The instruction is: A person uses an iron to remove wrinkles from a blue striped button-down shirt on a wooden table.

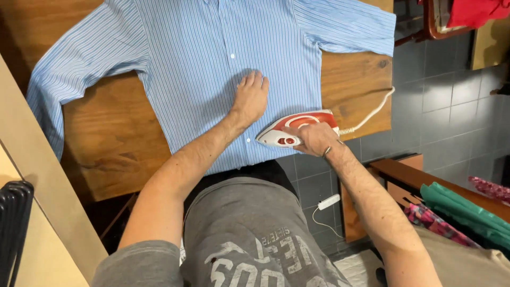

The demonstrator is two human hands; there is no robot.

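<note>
Right hand [317,139] gripping red-and-white iron [297,127] on striped shirt [212,64]; left hand [251,98] open, flat on shirt just beside iron

A home room — grey tiled floor [451,106], wooden tabletop [106,138] used for ironing, folded clothes [457,210] piled on a side shelf [404,172].

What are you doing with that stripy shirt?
A person is ironing it. A blue-and-white striped button-up shirt lies spread flat on a wooden table. The left hand presses flat on the front of the shirt, holding the cloth smooth. The right hand grips the handle of a red and white iron, which sits on the shirt's lower edge near the table's side. The iron's white cord trails off across the table corner.
</note>
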